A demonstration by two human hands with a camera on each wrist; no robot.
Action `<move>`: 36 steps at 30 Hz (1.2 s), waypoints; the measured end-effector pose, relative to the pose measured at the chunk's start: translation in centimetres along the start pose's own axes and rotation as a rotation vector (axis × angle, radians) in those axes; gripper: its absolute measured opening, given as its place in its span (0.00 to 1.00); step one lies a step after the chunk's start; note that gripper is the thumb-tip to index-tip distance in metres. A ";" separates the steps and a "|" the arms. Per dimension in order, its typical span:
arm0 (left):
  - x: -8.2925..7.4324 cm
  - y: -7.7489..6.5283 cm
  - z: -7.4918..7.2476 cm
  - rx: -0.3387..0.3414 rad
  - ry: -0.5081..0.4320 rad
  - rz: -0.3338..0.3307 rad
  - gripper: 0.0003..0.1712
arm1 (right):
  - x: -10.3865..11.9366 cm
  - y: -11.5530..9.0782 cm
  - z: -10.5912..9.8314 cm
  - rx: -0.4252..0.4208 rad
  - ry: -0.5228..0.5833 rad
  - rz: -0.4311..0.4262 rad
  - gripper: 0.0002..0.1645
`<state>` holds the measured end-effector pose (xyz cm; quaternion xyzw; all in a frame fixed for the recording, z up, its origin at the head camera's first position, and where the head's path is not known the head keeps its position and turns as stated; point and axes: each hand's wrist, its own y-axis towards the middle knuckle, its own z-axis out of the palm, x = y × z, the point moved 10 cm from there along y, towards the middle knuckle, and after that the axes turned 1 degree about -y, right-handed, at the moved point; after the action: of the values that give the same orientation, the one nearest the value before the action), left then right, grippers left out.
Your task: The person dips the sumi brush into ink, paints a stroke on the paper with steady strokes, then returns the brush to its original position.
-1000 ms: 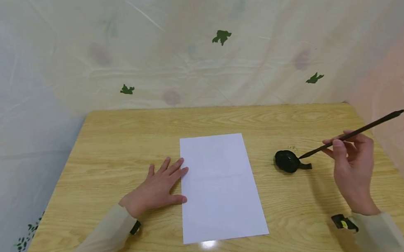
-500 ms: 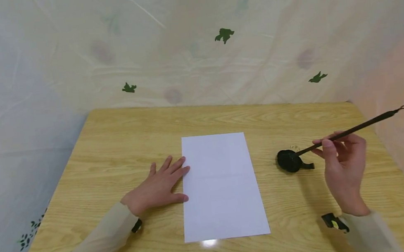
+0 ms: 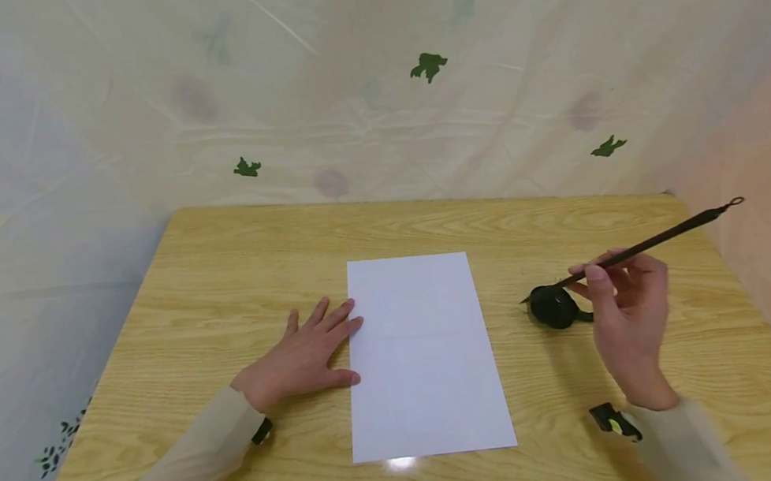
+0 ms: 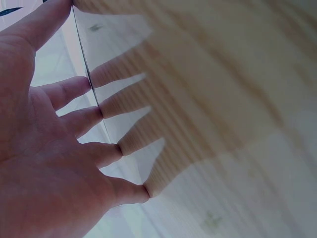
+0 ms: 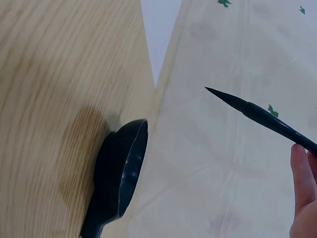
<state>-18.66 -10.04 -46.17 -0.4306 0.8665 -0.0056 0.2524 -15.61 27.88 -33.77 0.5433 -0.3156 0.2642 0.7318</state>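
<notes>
A white sheet of paper [image 3: 420, 355] lies on the wooden table. My left hand [image 3: 302, 357] rests with spread fingers on the table, its fingertips touching the sheet's left edge; the left wrist view shows this palm [image 4: 49, 153] from below. To the right, my right hand [image 3: 631, 316] pinches a dark writing brush [image 3: 650, 242], its looped end pointing up and right. Below the brush sits a small black ink dish [image 3: 554, 308] with a short handle. In the right wrist view the pointed bristles [image 5: 225, 97] hang in the air, apart from the ink dish [image 5: 116, 173].
The wooden table [image 3: 251, 248] reaches back to a pale curtain [image 3: 338, 79] printed with green birds. More of this cloth hangs at both sides. Small dark marks [image 3: 558, 279] lie beside the dish. Light reflects at the sheet's near edge.
My right hand has moved left with the brush, whose tip has passed from the dish's right side to over its left edge. My left hand stays in place on the paper's edge.
</notes>
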 end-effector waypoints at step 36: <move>0.0 0.0 -0.2 -0.002 0.000 0.000 0.49 | 0.7 -1.6 10.9 0.216 0.024 -0.128 0.29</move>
<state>-18.78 -10.06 -46.05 -0.4309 0.8664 -0.0047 0.2522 -15.87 16.96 -31.99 0.6346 -0.2412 0.2559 0.6882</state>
